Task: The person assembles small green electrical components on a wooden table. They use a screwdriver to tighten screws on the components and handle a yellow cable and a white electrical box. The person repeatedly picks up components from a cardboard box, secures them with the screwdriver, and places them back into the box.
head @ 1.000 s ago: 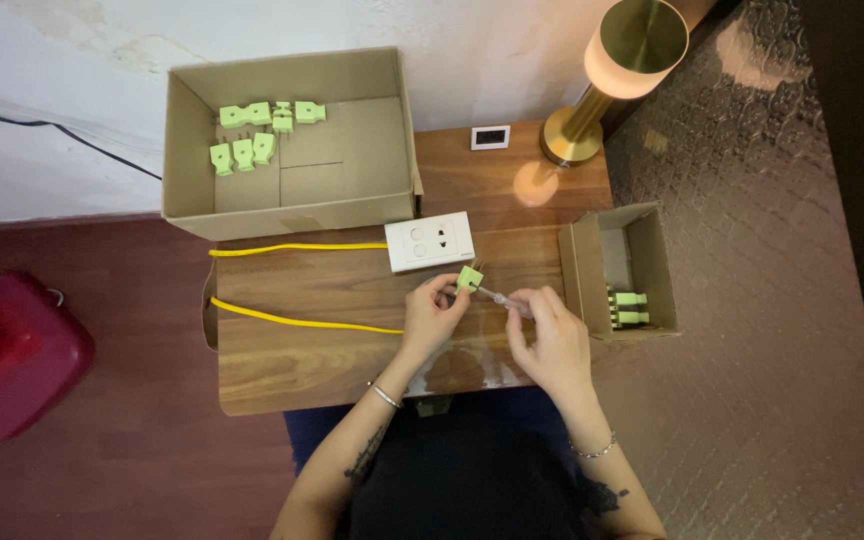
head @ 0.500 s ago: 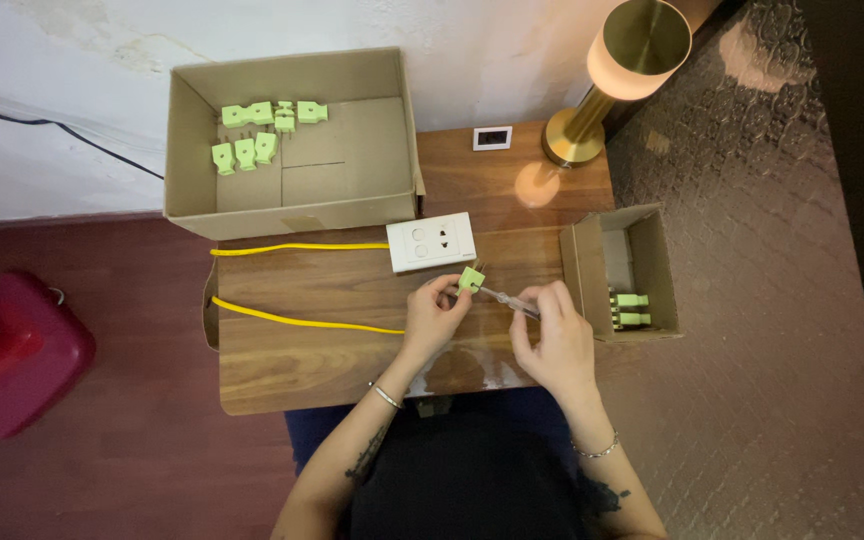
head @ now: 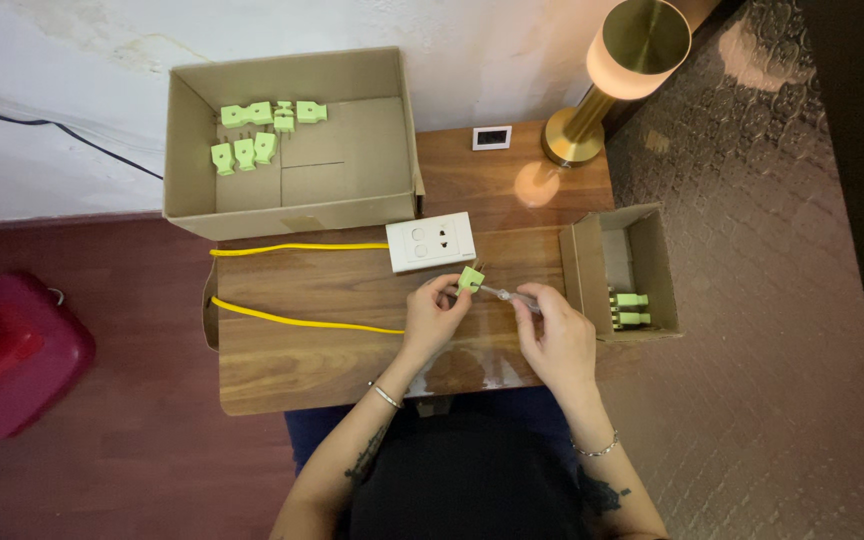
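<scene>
Two hands meet over the wooden table. My left hand pinches a small green plug between fingertips, closed on it just above my knuckles. My right hand is curled tight around a thin screwdriver, whose tip reaches the plug. Just beyond the plug lies a white socket plate, with a yellow cable running off to my left. Right of my right hand sits a small cardboard box holding green plugs. Farther off stands a large cardboard box with more green pieces, and a brass lamp.
</scene>
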